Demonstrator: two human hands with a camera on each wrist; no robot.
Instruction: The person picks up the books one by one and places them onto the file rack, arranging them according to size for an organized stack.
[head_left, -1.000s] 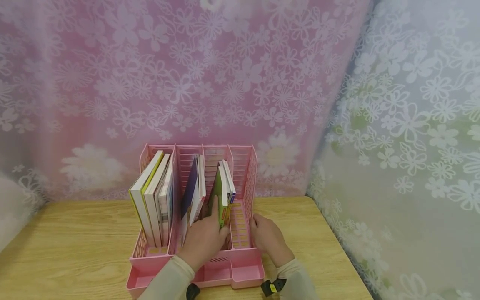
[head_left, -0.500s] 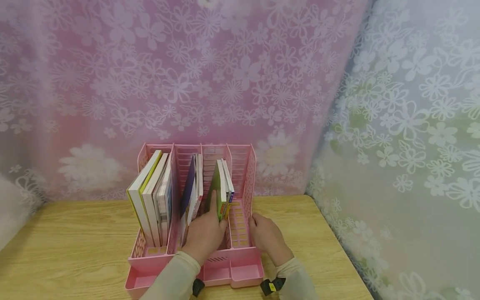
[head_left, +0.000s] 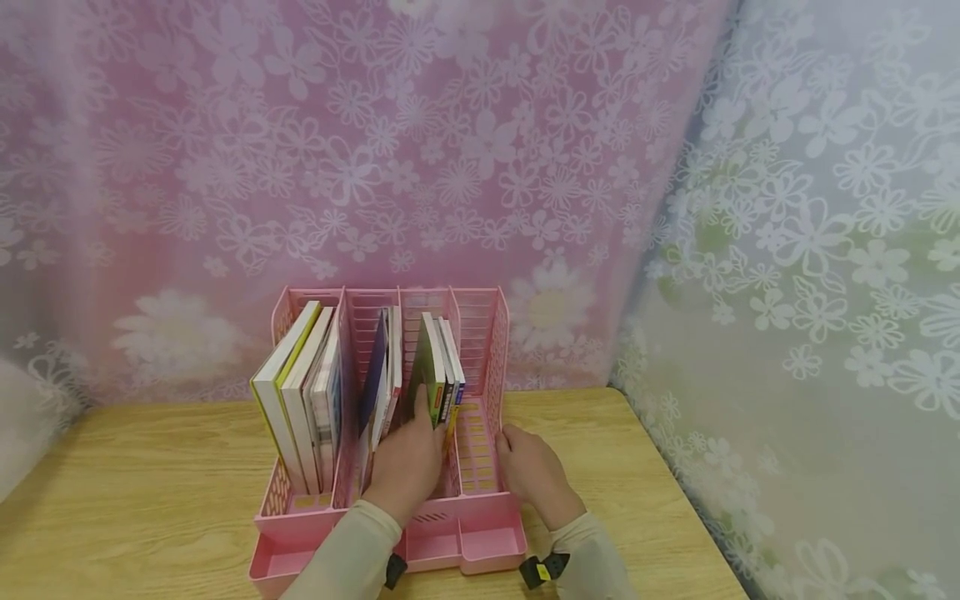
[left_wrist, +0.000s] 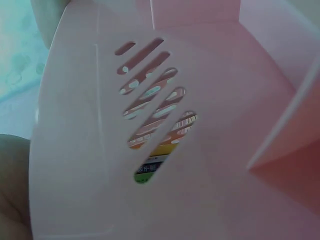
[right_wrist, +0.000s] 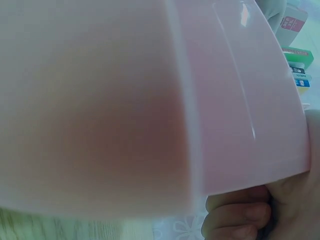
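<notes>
A pink desktop book rack (head_left: 491,504) stands on the table, divided into upright compartments. My left hand (head_left: 408,467) reaches into its third compartment. The index finger lies along the cover of a green book (head_left: 427,362), with the thumb by the spine's lower end. Several thinner books (head_left: 452,367) lean against that book's right side. My right hand (head_left: 536,471) grips the rack's right side wall. In the right wrist view, curled fingers (right_wrist: 240,215) show below the pink plastic. Slots in the rack's front (left_wrist: 225,125) fill the left wrist view, with book spines visible through them.
Thick books (head_left: 300,400) fill the left compartment. A purple book (head_left: 375,367) and thin white-edged ones stand in the second. Shallow trays (head_left: 491,546) run along the rack's front. A wooden table (head_left: 165,475) lies beneath, with a flowered curtain (head_left: 337,167) behind.
The green book has moved back and slightly left, its spine now nearly level with its neighbours. My left hand has followed it; the right hand keeps its place on the side wall.
</notes>
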